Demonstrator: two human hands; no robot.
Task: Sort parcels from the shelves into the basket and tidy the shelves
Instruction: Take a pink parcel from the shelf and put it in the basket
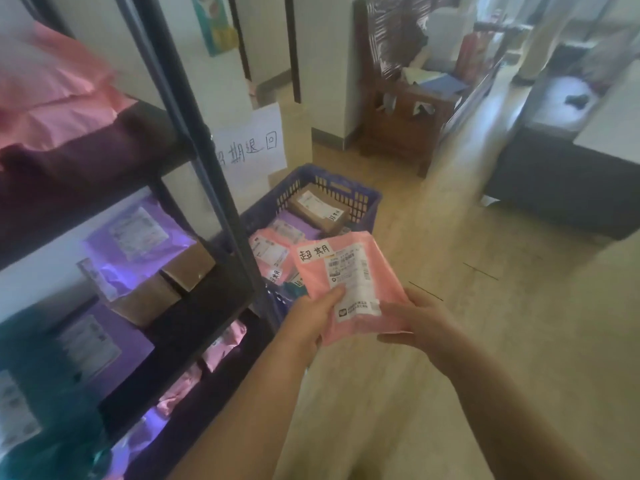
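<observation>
I hold a flat pink parcel with a white shipping label and a handwritten sticker, just in front of the blue basket. My left hand grips its lower left edge, thumb on the label. My right hand holds its lower right corner from below. The basket sits on the floor beside the black shelf unit and holds a cardboard box, pink parcels and a purple one. The shelves carry pink parcels on top, purple parcels and cardboard boxes below.
A white handwritten paper sign stands behind the basket. A wooden cabinet with clutter stands at the back, a dark low piece of furniture at the right. Light floor stretches between them.
</observation>
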